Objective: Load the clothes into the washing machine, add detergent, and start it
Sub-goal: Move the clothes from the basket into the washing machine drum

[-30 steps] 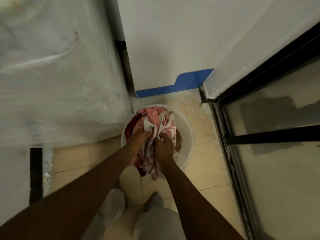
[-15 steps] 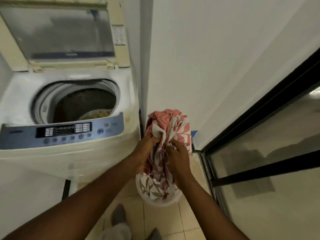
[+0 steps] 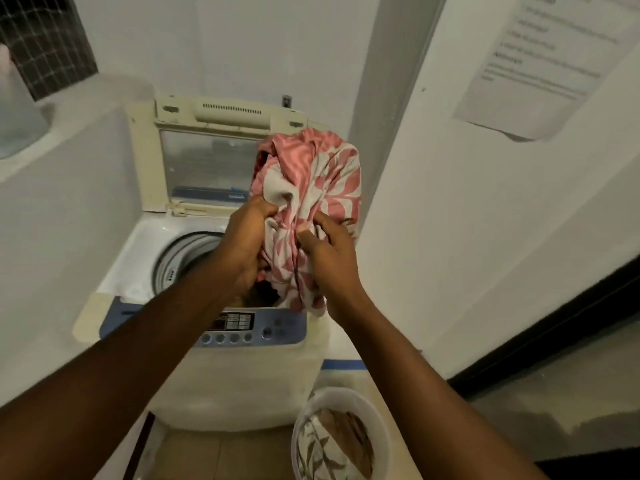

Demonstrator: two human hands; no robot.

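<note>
A bundle of pink and white patterned clothes (image 3: 311,188) hangs above the right side of a top-loading washing machine (image 3: 242,382). My left hand (image 3: 247,240) grips the bundle's left side and my right hand (image 3: 329,251) grips its right side. The machine's lid (image 3: 207,161) stands open at the back. Its drum opening (image 3: 187,261) lies below my left forearm, partly hidden. The blue control panel (image 3: 239,327) runs along the front edge. A white laundry basket (image 3: 346,403) on the floor at lower right holds more patterned cloth (image 3: 325,445).
A white wall (image 3: 467,237) with a paper notice (image 3: 540,60) rises right of the machine. A dark-framed glass door (image 3: 554,358) is at far right. A white ledge (image 3: 62,161) flanks the machine's left, with a mesh window (image 3: 45,39) above it.
Both hands lifted the pink bundle out of the basket on the floor and carried it up and left over the machine. The view rose from the floor to the machine's open top.
</note>
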